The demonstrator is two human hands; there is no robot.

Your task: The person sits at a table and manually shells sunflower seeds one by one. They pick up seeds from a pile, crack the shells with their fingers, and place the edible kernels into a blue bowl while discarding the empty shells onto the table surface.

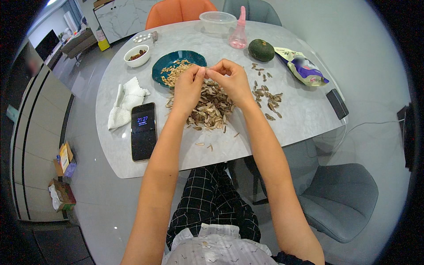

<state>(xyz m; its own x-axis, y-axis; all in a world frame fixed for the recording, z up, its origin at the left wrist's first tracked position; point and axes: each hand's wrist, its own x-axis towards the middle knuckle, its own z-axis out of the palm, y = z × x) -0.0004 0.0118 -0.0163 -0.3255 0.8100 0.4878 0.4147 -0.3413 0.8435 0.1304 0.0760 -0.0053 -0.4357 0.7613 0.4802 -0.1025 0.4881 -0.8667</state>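
Note:
My left hand (188, 87) and my right hand (234, 82) meet fingertip to fingertip above the table, pinching a small sunflower seed that the fingers mostly hide. Just beneath them lies a heap of empty sunflower seed shells (212, 111). Behind my left hand, a dark teal dish (192, 57) holds pale shelled kernels (174, 72). To the right of my right hand, whole striped sunflower seeds (273, 99) are scattered on the grey marbled table (129, 89).
On the left are a smartphone (144, 132), a crumpled white cloth (126, 102) and a white bowl (140, 60) of dried brown pieces. Farther back stand a lidded plastic tub (217, 23), a pink-tipped bottle (239, 36), a green squash (261, 50) and a snack bag (304, 69). A black power adapter (337, 103) lies right.

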